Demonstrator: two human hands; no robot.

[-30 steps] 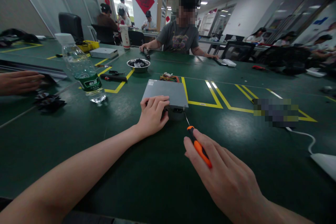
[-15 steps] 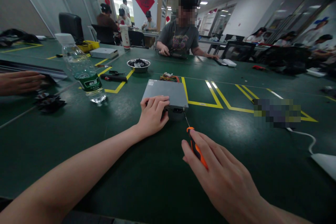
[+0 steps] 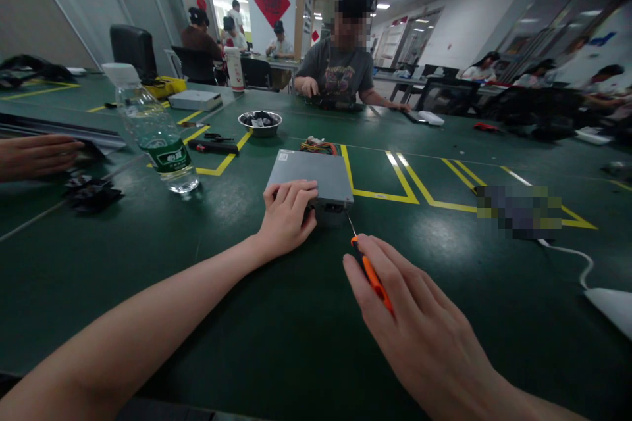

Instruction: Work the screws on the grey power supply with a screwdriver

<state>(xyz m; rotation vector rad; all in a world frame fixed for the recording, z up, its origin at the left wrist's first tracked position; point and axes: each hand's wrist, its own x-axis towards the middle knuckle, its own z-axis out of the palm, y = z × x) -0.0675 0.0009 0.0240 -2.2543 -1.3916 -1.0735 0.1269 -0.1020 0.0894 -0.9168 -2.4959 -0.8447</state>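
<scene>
Right hand (image 3: 424,321): fingers closed round screwdriver (image 3: 376,283), handle rolled slightly since half a second ago, suggesting turning work at the box (image 3: 313,171) beyond and left, left hand (image 3: 286,220) clasping its near edge.

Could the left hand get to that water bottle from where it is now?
Probably yes, if the left hand lets go of the power supply unit. The water bottle stands further left, and nothing visible stands between them on the green table.
</scene>
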